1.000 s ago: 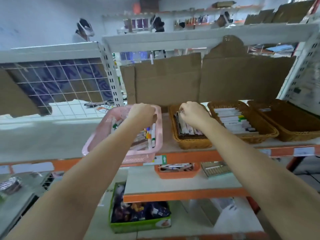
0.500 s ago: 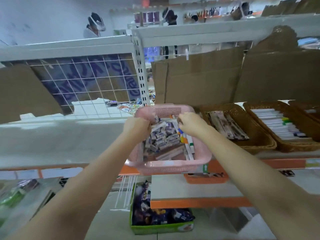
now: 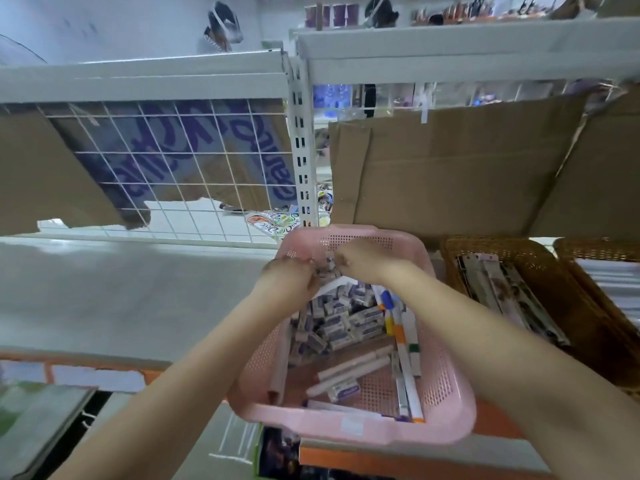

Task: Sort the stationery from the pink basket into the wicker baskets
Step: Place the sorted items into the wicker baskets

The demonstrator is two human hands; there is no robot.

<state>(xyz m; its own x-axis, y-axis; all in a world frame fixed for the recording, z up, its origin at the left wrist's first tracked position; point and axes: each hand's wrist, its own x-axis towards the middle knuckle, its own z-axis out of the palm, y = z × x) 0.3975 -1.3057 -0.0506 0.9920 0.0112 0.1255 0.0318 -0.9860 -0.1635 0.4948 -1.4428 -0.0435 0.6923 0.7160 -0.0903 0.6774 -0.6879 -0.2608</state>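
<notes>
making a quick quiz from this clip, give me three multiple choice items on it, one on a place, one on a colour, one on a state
1. Where is the nearest wicker basket from the pink basket?
A. to its right
B. to its left
C. under it

2. What colour is the shelf edge below the pink basket?
A. green
B. orange
C. black

3. What are the left hand and right hand doing?
A. hanging idle
B. lifting the basket
C. gathering small boxes at the basket's far end

Answers: A, it stands right of it; B, the strip is orange; C, both hands meet over the boxes.
</notes>
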